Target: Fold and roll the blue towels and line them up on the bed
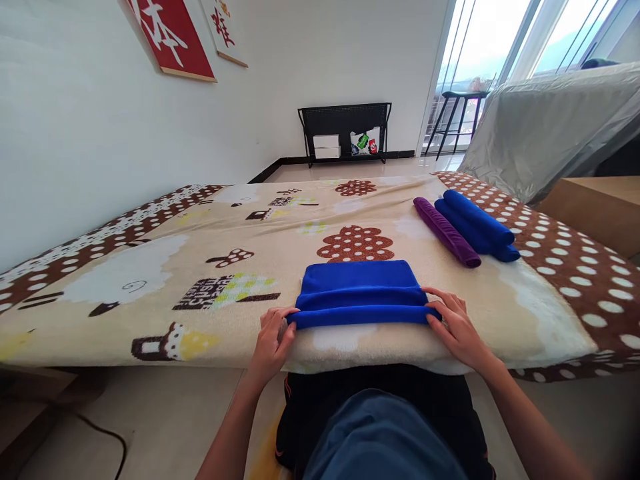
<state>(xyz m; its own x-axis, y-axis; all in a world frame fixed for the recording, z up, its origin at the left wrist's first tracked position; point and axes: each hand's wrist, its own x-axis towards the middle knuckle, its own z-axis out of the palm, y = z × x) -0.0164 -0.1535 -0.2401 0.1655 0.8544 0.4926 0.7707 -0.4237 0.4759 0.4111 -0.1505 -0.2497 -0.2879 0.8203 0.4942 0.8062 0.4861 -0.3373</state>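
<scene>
A blue towel (357, 275) lies near the front edge of the blanket, its near side rolled or folded into a narrow band. My left hand (274, 339) pinches the left end of that band between thumb and fingers. At the right end, my right hand (454, 328) grips the band the same way, with fingertips on the cloth. Further back on the right rest a purple rolled towel (445, 230) and, beside it, blue rolled towels (477, 220), one lying partly on another.
The patterned blanket (165, 267) has a brown dotted border. A cardboard box (595, 207) and a plastic-covered piece of furniture (560, 120) stand at the right. Beyond are a black rack (345, 120) and a stool (463, 97). A wall runs along the left.
</scene>
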